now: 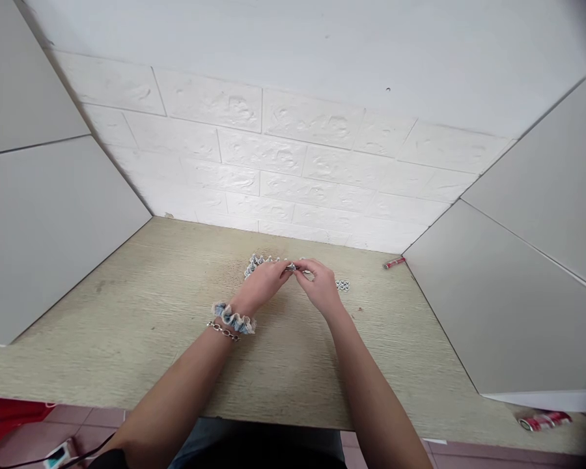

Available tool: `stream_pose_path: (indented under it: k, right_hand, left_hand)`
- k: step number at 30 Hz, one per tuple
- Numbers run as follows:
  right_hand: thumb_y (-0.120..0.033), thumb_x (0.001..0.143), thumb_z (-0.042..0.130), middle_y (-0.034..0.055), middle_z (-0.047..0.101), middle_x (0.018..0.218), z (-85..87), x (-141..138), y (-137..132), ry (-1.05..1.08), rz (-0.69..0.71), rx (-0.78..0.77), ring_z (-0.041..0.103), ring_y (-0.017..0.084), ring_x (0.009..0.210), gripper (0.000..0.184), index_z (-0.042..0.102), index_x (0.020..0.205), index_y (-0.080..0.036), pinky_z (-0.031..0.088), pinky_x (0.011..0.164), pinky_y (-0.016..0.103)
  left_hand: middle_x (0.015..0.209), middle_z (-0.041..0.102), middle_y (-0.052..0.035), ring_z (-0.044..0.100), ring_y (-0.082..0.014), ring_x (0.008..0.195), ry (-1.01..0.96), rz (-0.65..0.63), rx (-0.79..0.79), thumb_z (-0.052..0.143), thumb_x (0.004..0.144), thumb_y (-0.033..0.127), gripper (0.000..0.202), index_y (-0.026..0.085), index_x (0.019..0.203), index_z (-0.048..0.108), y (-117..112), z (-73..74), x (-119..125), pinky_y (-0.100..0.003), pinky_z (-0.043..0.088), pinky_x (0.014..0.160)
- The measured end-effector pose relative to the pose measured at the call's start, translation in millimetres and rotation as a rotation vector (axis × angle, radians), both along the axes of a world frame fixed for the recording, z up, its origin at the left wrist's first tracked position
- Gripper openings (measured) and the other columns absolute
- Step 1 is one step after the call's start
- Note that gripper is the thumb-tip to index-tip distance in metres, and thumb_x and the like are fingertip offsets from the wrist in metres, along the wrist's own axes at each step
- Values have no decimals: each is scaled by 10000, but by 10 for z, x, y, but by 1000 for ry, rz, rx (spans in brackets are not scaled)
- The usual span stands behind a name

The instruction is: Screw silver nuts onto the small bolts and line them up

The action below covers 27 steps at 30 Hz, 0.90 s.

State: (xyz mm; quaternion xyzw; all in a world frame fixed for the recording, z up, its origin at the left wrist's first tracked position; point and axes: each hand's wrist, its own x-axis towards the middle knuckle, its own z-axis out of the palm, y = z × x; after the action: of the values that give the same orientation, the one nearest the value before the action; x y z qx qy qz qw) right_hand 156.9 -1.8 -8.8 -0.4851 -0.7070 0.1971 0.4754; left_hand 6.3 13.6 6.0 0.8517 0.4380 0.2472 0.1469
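Observation:
My left hand (265,281) and my right hand (320,281) meet over the middle of a pale wooden table (166,306). Both pinch a small metal part (291,266) between their fingertips; it is too small to name exactly. A pile of small silvery metal pieces (254,264) lies just behind my left hand. A smaller cluster of the same pieces (342,284) lies to the right of my right hand. A scrunchie and a chain bracelet (232,320) sit on my left wrist.
A small red object (393,262) lies at the table's back right corner. Grey panels stand at the left (43,221) and right (517,286), with a white brick-pattern wall (293,150) behind. Red things lie on the floor at left (10,417) and right (542,421).

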Motion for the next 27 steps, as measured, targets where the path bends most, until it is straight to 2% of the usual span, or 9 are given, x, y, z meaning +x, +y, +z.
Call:
stream_pose_path:
  k: [5, 9, 11, 14, 17, 20, 22, 23, 27]
  right_hand:
    - [-242, 758, 531, 24, 655, 887, 22, 13, 3, 7, -8, -78, 584, 152, 848, 162, 650, 864, -213, 437, 781, 275]
    - [-339, 763, 542, 17, 656, 822, 25, 22, 0, -14, -66, -147, 576, 147, 769, 174, 633, 810, -198, 422, 709, 253]
    - [-399, 786, 500, 9, 629, 727, 13, 19, -9, -87, -90, -130, 547, 139, 681, 241, 600, 714, -191, 390, 629, 240]
    - [-462, 847, 346, -4, 508, 529, -16, 6, -31, -232, -111, -115, 444, 123, 524, 442, 477, 527, -186, 289, 514, 240]
    - [-459, 872, 244, -13, 406, 439, -29, -3, -47, -248, -172, -149, 366, 113, 452, 513, 373, 453, -191, 229, 476, 249]
    - [-402, 843, 348, -14, 491, 535, -13, -2, -38, -145, -190, -99, 431, 115, 516, 368, 472, 572, -187, 291, 496, 234]
    - [-323, 799, 436, -6, 575, 693, -1, -1, -24, -60, -122, -52, 508, 120, 632, 173, 543, 760, -193, 372, 571, 225]
    - [-281, 781, 452, -1, 595, 766, 3, 0, -17, -26, -76, -40, 533, 121, 690, 141, 551, 841, -200, 403, 624, 227]
    - [-191, 753, 447, 7, 610, 857, -6, 0, -6, 1, 28, -43, 562, 121, 784, 201, 572, 909, -213, 434, 764, 255]
  left_hand:
    - [728, 638, -2, 554, -124, 618, -10, 9, -27, 384, 855, 247, 224, 194, 874, 601, 4, 17, 5, -228, 356, 582]
    - [658, 612, -1, 519, -115, 568, 5, 9, -28, 374, 859, 281, 256, 181, 786, 599, -5, 11, 22, -226, 329, 552]
    - [637, 599, 2, 505, -112, 554, 6, 12, -20, 373, 858, 279, 260, 177, 756, 589, -10, 1, 30, -225, 317, 540]
    - [619, 584, 8, 489, -107, 538, 4, 8, -5, 372, 858, 264, 258, 176, 719, 571, -7, -9, 34, -225, 306, 532]
    - [627, 581, 6, 494, -111, 550, 17, 3, 7, 378, 856, 247, 239, 175, 723, 563, 6, -3, 27, -226, 308, 537]
    - [650, 588, -1, 508, -119, 574, 28, -9, 18, 383, 854, 235, 212, 176, 771, 570, 14, 7, 15, -228, 322, 556]
    - [680, 599, -4, 522, -124, 595, 12, -13, 18, 378, 858, 232, 202, 184, 852, 574, 15, 7, 9, -229, 335, 571]
    - [693, 603, -4, 529, -126, 602, 1, -11, 15, 377, 860, 232, 203, 189, 894, 572, 15, 5, 6, -229, 341, 576]
    - [709, 611, -4, 541, -129, 611, -24, -3, 4, 370, 868, 249, 210, 192, 924, 564, 21, -8, -5, -231, 357, 587]
